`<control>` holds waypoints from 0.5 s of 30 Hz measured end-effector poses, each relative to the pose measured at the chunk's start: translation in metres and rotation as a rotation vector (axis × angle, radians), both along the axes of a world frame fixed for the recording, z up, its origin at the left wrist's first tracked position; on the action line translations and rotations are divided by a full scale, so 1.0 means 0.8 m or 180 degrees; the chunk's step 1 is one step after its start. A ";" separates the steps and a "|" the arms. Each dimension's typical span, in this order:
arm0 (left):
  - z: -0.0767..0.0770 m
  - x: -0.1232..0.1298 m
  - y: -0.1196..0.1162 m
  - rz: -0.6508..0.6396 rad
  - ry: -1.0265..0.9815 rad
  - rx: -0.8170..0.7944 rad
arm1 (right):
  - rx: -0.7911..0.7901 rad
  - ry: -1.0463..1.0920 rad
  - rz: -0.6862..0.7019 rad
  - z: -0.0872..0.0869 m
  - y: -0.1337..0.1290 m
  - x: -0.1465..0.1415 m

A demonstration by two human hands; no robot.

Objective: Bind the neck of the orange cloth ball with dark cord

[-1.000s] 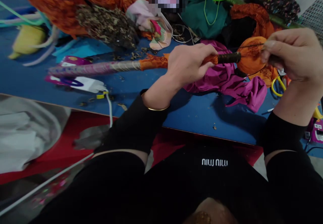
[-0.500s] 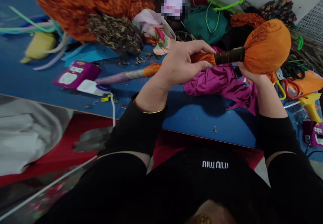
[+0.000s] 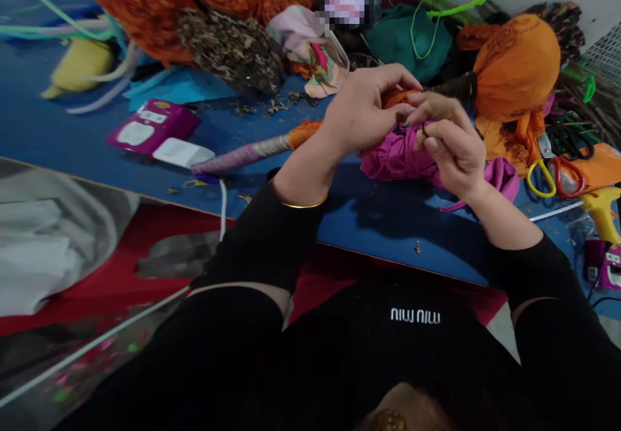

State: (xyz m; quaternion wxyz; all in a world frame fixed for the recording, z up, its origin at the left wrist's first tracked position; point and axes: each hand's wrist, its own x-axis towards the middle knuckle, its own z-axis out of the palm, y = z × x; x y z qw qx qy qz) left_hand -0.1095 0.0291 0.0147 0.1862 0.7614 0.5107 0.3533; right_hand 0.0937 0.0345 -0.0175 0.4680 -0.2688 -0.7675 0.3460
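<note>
My left hand [image 3: 363, 107] is wrapped round a long cloth-covered stick [image 3: 252, 149], part orange and part pale purple. At the stick's right end is a round orange cloth bundle [image 3: 517, 65], with a dark binding [image 3: 453, 87] at its neck. Close beside my left fingers, my right hand [image 3: 453, 143] has its fingers pinched together on a small dark strand [image 3: 425, 132]. Crumpled magenta cloth [image 3: 398, 156] lies beneath both hands on the blue table [image 3: 388, 214].
Orange cloth [image 3: 140, 10] and a bag of dry leaves [image 3: 233, 49] lie at the back left. A purple power box [image 3: 154, 127] is at the left. Scissors [image 3: 542, 178] and a yellow glue gun [image 3: 604, 211] lie at the right.
My right hand has come out from under the orange bundle and moved left, near my left fingers. Its fingers are now pinched. The bundle sits slightly higher in view.
</note>
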 end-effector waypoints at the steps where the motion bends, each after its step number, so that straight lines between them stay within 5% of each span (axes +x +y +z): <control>1: -0.002 0.002 0.000 -0.0041 -0.0049 -0.0014 | -0.0018 0.0114 0.0143 -0.002 -0.001 -0.002; 8: 0.000 0.023 -0.016 0.0337 0.0008 -0.0080 | 0.0033 0.0374 -0.0463 0.000 -0.033 -0.018; 15: -0.003 0.037 -0.020 0.0371 0.0092 -0.0017 | 0.0425 0.0323 -0.0454 0.008 -0.057 -0.023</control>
